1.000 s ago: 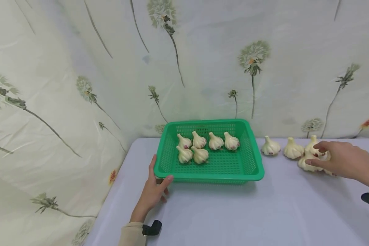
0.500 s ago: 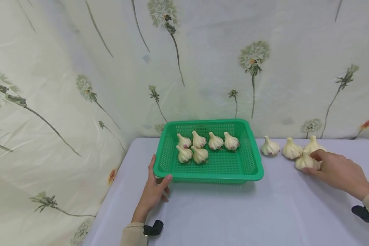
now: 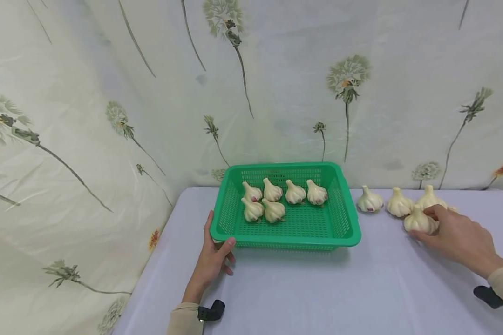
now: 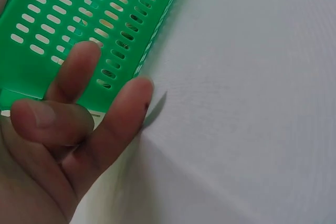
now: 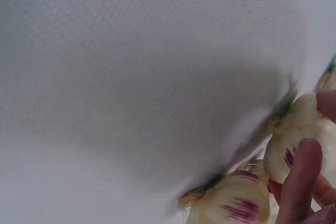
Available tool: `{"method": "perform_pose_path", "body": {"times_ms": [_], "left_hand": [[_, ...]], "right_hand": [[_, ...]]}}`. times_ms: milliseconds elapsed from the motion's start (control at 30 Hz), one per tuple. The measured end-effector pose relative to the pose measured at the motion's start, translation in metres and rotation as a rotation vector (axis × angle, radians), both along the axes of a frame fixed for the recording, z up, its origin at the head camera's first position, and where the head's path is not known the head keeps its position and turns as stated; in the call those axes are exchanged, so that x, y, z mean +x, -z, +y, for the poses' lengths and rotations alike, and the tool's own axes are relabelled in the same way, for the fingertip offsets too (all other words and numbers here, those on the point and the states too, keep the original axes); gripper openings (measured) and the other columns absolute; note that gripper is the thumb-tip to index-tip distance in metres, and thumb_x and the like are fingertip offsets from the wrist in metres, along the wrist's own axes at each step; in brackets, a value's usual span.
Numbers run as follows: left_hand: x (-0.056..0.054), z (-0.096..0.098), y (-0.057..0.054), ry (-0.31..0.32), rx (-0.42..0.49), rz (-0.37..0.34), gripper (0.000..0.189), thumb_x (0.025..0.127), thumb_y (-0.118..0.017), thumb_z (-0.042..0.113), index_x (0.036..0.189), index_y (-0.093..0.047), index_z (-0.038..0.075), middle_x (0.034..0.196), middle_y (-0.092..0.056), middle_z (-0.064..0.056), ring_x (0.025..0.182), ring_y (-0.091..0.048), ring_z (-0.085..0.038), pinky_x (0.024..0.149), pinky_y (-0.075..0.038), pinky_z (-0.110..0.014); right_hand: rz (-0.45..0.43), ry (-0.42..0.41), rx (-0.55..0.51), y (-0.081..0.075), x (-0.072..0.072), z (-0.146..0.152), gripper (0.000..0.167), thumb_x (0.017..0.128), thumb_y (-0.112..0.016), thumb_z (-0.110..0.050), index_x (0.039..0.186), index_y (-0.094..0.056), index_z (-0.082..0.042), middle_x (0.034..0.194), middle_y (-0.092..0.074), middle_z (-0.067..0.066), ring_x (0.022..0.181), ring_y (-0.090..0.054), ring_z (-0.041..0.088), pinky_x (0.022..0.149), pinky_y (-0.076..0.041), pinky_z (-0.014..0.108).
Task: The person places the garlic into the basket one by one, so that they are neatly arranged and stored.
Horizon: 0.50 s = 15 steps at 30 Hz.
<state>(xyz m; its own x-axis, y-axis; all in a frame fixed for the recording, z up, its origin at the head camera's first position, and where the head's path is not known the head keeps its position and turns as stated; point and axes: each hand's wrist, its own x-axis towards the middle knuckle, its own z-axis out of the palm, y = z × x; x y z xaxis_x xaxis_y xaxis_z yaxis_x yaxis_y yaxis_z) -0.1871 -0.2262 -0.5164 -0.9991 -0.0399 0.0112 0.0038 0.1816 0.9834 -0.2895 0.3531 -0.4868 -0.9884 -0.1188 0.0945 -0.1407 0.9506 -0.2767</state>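
My right hand grips a garlic bulb at the front of a cluster, thumb at its near side and a finger at its far side. In the right wrist view, fingertips lie against this pale, purple-marked bulb, and another garlic bulb sits close by. A green perforated basket stands left of the cluster, holding several garlic bulbs toward its back and left. My left hand is at the basket's near left corner with fingers loosely spread, one along its left side.
More garlic bulbs stand on the table right of the basket, including a single garlic bulb and a neighbouring garlic bulb. A pale cloth covers the table. Behind it rises a dandelion-patterned curtain.
My right hand has come left and down onto the front garlic bulb and taken hold of it. The left hand and the basket stay in place.
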Motion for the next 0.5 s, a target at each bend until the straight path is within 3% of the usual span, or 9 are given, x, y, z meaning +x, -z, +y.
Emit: {"method": "perform_pose_path", "body": {"times_ms": [200,500], "left_hand": [[-0.001,0.001,0.002,-0.003,0.003,0.008,0.095,0.107,-0.067,0.031,0.167,0.004,0.051,0.100,-0.062,-0.029,0.065,-0.065,-0.023,0.047,-0.058,-0.043],[0.001,0.002,0.002,-0.012,-0.004,0.004,0.095,0.106,-0.068,0.033,0.167,0.002,0.052,0.095,-0.062,-0.028,0.064,-0.064,-0.024,0.046,-0.057,-0.043]], "right_hand": [[0.021,0.030,-0.016,-0.004,0.003,0.000,0.086,0.084,-0.080,-0.066,0.131,-0.059,0.003,0.091,-0.073,0.019,0.070,-0.063,0.031,0.048,-0.037,0.037],[0.056,0.043,-0.046,-0.012,0.007,-0.004,0.083,0.083,-0.083,-0.063,0.129,-0.062,0.003,0.115,-0.069,0.036,0.077,-0.067,0.041,0.051,-0.037,0.034]]}}
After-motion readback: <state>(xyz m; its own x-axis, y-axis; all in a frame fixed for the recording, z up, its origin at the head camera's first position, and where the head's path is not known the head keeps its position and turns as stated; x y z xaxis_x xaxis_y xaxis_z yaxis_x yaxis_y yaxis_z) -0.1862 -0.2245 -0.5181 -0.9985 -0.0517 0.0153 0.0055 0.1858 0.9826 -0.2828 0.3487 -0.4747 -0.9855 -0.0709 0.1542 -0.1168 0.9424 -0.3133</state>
